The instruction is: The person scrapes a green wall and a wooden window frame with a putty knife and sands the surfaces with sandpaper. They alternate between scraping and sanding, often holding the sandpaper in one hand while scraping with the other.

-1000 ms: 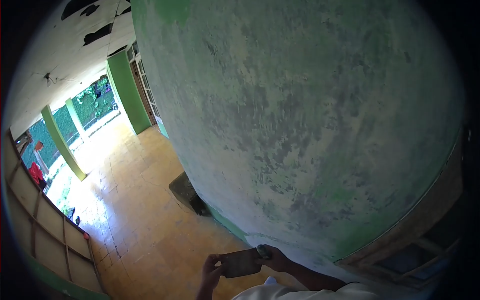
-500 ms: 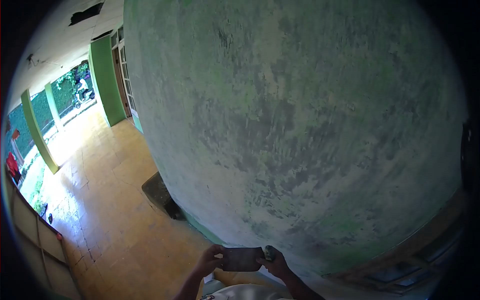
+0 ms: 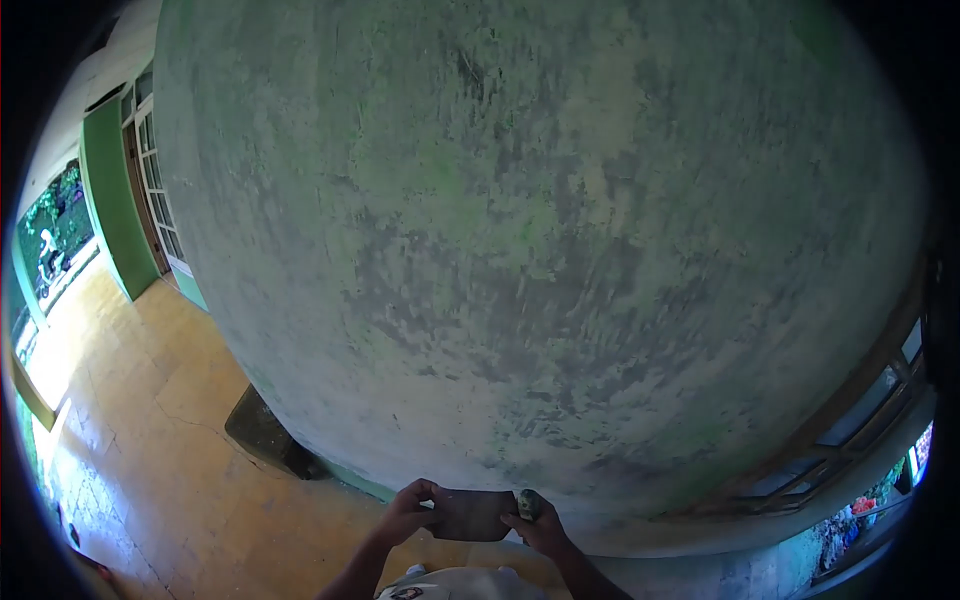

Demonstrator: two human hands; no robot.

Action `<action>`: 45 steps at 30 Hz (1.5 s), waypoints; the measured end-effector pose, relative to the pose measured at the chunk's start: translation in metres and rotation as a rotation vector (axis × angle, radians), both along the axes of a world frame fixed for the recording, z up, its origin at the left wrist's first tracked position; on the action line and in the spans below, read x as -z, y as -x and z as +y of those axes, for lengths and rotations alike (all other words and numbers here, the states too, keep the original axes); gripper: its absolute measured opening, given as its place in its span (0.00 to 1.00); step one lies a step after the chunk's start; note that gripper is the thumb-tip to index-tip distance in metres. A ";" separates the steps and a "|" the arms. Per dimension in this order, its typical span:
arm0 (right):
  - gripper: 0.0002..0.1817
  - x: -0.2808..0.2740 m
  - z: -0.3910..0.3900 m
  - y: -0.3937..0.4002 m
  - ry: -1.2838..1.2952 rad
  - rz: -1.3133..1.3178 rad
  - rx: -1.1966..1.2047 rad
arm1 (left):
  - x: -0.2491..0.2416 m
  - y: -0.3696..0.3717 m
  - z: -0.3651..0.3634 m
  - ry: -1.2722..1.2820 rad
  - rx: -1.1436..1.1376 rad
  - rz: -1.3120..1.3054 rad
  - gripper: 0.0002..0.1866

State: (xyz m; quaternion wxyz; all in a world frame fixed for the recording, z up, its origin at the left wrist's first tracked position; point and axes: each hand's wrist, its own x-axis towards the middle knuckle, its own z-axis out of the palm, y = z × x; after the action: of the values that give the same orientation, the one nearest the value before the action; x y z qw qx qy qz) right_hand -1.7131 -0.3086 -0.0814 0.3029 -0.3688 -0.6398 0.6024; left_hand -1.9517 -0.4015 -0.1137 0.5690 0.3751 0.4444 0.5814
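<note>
A dark, flat rectangular object (image 3: 474, 515) is held level between my two hands at the bottom centre, in front of the wall. My left hand (image 3: 408, 512) grips its left end between thumb and fingers. At the right end, my right hand (image 3: 541, 526) pinches its edge with the thumb. A small rounded greenish item (image 3: 527, 503) shows at the fingers of my right hand; whether it is joined to the flat object I cannot tell.
A green and grey wall (image 3: 500, 250) with worn paint fills the centre. A dark block (image 3: 262, 432) sits at its foot on the tiled floor (image 3: 190, 400). Far left are a green pillar (image 3: 118, 190) and a person on a motorbike (image 3: 50, 262). A wooden-framed window (image 3: 865, 405) is at right.
The view has turned to the right: wall, block and pillar lie further left, and more of the window at right shows. Both hands still hold the flat object.
</note>
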 end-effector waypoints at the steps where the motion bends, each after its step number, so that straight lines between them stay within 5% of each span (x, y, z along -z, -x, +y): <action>1: 0.13 0.006 -0.002 0.004 -0.001 0.025 0.010 | 0.002 0.004 0.001 -0.007 0.022 -0.014 0.16; 7: 0.13 0.009 -0.030 0.028 0.092 0.006 0.110 | -0.001 0.017 0.008 -0.042 0.179 -0.175 0.18; 12: 0.14 0.005 -0.052 0.051 0.114 0.036 0.091 | -0.003 0.017 0.007 -0.017 0.300 -0.035 0.19; 27: 0.17 0.029 -0.061 0.094 -0.082 0.069 -0.031 | -0.004 0.039 -0.009 0.068 0.273 -0.104 0.15; 40: 0.18 -0.017 -0.056 0.053 0.125 0.043 0.127 | 0.009 0.054 -0.009 0.083 0.298 -0.384 0.13; 42: 0.19 -0.013 -0.059 0.050 0.122 0.044 0.145 | 0.001 0.046 -0.010 0.135 0.305 -0.356 0.12; 43: 0.20 -0.011 -0.061 0.047 0.121 0.033 0.144 | -0.007 0.039 -0.012 0.120 0.259 -0.229 0.02; 45: 0.21 -0.014 -0.060 0.040 0.149 0.042 0.144 | -0.004 0.036 -0.010 0.112 0.219 -0.091 0.07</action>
State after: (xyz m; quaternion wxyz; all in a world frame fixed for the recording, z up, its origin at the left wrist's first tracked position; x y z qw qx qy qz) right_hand -1.7529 -0.3686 -0.0678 0.3305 -0.4225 -0.5588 0.6325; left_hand -1.9878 -0.4119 -0.1101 0.6689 0.3623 0.4061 0.5065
